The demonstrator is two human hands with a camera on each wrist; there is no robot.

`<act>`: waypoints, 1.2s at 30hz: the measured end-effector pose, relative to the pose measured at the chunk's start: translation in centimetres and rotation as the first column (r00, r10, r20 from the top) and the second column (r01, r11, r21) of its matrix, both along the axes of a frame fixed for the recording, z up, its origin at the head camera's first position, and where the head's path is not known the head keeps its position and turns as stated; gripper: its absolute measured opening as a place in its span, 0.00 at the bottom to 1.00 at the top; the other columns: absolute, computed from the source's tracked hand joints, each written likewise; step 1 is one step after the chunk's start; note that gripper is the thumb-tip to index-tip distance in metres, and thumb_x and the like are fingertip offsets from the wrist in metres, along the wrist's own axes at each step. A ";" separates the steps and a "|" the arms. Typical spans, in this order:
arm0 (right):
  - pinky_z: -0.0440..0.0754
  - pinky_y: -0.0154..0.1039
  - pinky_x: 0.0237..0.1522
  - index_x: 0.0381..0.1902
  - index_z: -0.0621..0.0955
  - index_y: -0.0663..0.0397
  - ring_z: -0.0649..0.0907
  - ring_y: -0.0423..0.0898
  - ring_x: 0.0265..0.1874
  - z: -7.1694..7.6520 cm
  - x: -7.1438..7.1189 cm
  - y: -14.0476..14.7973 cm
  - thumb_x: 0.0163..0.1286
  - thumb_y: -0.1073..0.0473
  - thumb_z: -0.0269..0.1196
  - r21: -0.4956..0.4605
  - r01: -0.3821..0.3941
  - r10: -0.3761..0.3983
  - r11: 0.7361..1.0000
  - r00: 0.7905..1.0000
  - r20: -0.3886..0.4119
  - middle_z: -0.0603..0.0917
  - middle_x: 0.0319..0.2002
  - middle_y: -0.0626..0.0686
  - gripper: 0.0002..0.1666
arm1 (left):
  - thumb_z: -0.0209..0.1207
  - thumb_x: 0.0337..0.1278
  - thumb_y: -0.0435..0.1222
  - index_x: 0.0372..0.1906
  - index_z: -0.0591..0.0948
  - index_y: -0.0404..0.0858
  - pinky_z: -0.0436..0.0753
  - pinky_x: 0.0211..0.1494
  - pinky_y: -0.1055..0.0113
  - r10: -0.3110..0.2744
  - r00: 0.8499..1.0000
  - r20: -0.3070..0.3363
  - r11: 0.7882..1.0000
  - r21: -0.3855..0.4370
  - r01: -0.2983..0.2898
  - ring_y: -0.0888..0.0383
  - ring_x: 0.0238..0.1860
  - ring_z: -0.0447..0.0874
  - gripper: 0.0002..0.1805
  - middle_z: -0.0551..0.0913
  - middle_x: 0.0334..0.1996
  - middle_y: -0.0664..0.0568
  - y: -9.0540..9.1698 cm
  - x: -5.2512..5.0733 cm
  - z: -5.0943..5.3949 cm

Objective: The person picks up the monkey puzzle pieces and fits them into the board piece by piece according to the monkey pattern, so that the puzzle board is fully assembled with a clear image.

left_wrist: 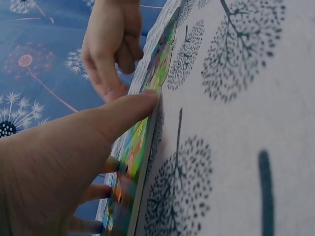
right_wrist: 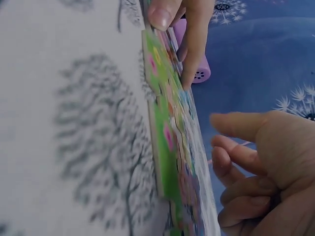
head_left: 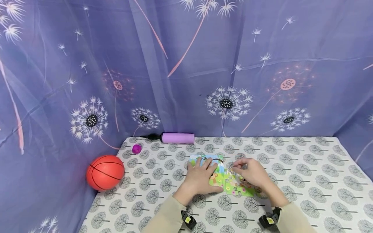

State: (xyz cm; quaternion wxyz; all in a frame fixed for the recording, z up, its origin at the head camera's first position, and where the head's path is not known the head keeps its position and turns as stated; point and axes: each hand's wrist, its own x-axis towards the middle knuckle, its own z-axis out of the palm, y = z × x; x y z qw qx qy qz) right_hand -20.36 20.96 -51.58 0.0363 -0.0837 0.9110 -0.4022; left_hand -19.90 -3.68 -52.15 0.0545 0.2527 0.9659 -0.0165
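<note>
Jigsaw, left section (head_left: 220,176): middle covered by the left hand (head_left: 198,179); print blurred in the left wrist view.
Jigsaw, right section (head_left: 239,190): partly screened by the right hand (head_left: 254,173) — whether the fingertips hold a piece cannot be told.
Purple cylinder (right_wrist: 202,71): mostly hidden behind the left hand, right wrist view.
Sleeves (head_left: 164,215): cropped by the head view's lower edge.
Small purple item (head_left: 136,149) — too small to identify.

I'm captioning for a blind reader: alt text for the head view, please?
A left hand spreads over a colourful flat jigsaw puzzle on a white tree-print cloth, the right hand above its right side. A red black-lined ball sits left, a lilac cylinder further back.
</note>
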 end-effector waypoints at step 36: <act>0.82 0.38 0.24 0.51 0.83 0.58 0.81 0.44 0.15 0.0 2.0 -1.0 0.58 0.60 0.79 0.046 0.016 -0.020 0.999 0.995 0.096 0.83 0.41 0.50 0.25 | 0.49 0.41 0.86 0.83 0.58 0.60 0.55 0.76 0.31 -0.011 1.000 0.008 0.994 0.111 0.010 0.43 0.81 0.52 0.63 0.52 0.83 0.56 -6.9 -0.5 -1.1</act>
